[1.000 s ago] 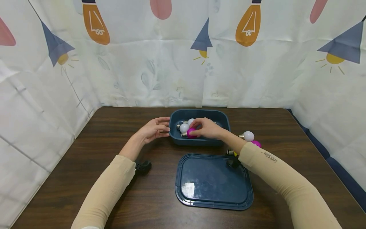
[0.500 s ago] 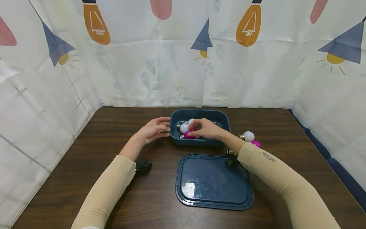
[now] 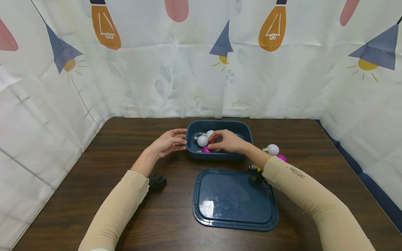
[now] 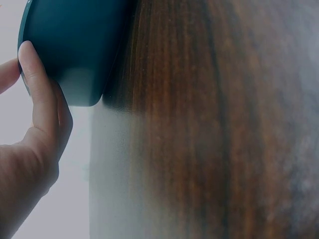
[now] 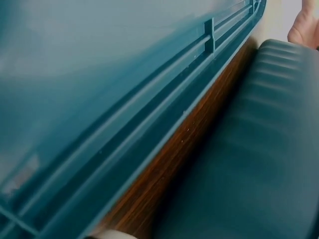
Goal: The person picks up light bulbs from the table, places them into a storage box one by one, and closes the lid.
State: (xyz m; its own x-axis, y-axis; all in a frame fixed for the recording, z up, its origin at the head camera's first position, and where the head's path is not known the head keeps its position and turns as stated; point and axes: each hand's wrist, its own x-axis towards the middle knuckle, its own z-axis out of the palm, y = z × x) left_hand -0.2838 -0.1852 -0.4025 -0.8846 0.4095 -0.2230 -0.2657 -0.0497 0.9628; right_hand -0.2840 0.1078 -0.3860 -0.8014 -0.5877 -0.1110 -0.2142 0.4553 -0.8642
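Observation:
A dark blue box (image 3: pixel 220 156) stands at the back of the table, holding several light bulbs. My left hand (image 3: pixel 171 142) touches the box's left end with extended fingertips; in the left wrist view a finger (image 4: pixel 37 82) lies against the outer wall. Inside the box, my right hand (image 3: pixel 228 141) hovers low with its thumb and finger slightly parted, right above a magenta bulb (image 3: pixel 206 150). That bulb lies along the near wall, partly hidden by the rim and thumb. White bulbs (image 3: pixel 202 141) lie just beyond it. The right wrist view does not show the right hand.
A dark blue lid (image 3: pixel 235 200) lies flat in front of the box. Right of the box are a white bulb (image 3: pixel 273 149), a magenta bulb (image 3: pixel 282 158) and a yellow one (image 3: pixel 259 169), partly behind the right sleeve. A printed curtain (image 3: pixel 194 80) hangs behind the table.
The magenta bulb under my right hand has gone down and slightly left to the near wall, and the thumb and finger have come off it. My left hand stays at the box's end.

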